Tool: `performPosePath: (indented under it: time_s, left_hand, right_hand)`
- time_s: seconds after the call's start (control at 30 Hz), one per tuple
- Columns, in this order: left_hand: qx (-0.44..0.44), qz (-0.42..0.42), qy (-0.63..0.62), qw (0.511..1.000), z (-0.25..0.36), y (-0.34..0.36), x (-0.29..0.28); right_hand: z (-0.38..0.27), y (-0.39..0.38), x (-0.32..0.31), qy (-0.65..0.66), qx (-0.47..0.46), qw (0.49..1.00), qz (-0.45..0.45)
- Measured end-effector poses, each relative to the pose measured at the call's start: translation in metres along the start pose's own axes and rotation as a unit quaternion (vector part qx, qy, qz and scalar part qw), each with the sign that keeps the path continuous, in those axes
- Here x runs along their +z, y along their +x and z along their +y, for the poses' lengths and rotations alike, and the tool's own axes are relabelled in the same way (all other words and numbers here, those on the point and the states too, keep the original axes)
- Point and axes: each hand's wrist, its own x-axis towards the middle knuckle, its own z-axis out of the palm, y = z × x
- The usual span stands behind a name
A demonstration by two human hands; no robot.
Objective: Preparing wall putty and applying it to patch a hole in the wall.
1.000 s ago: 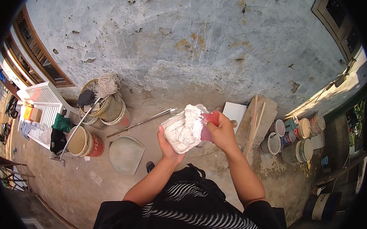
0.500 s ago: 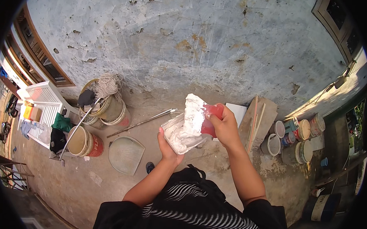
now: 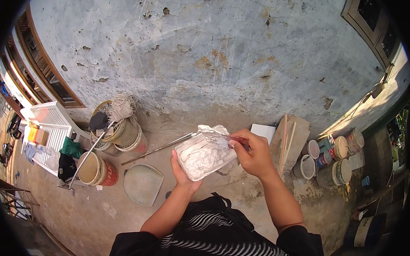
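My left hand [image 3: 184, 174] grips a clear plastic tub [image 3: 196, 177] from its left side and underneath, holding it up in front of my body. Thick white putty [image 3: 208, 155] fills much of the tub. In my right hand [image 3: 255, 154] is a red putty scraper [image 3: 241, 140], pinched between thumb and fingers and seen nearly edge-on. Its blade reaches over the right part of the tub, at the putty; the blade's far edge is hard to make out among the white.
A weathered blue-grey wall [image 3: 208, 55] rises ahead. To the left are a red-and-tan bucket [image 3: 98, 169], a rope mop head [image 3: 122, 107], a dustpan-shaped grey tray [image 3: 143, 185] and a white louvred panel [image 3: 49, 121]. Boards [image 3: 297, 136] and several paint buckets [image 3: 305, 166] stand right.
The scraper, loaded with white putty and face-on before, has turned edge-on and come down to the tub. The tub now shows its open top more fully.
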Motion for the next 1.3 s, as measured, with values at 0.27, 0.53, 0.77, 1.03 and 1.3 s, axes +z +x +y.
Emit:
performPosePath:
  time_s: [0.27, 0.53, 0.77, 1.03, 1.3]
  left_hand:
    - [0.007, -0.001, -0.019, 1.0, 0.014, 0.002, 0.007]
    - [-0.002, -0.025, -0.008, 1.0, 0.043, 0.03, 0.006]
    - [-0.048, -0.033, -0.004, 0.998, 0.074, 0.084, 0.008]
    - [-0.092, -0.097, 0.011, 0.991, 0.123, 0.154, 0.018]
    - [-0.157, -0.106, 0.001, 0.982, 0.148, 0.188, 0.012]
  right_hand:
    - [0.0, 0.005, 0.001, -0.024, -0.116, 0.993, 0.016]
    - [0.016, 0.026, 0.018, 0.125, 0.001, 0.987, 0.101]
    - [0.001, 0.071, 0.034, -0.107, -0.151, 0.981, 0.051]
    - [0.006, 0.107, 0.06, -0.312, -0.232, 0.921, -0.018]
    - [-0.005, 0.121, 0.06, -0.323, -0.151, 0.932, -0.069]
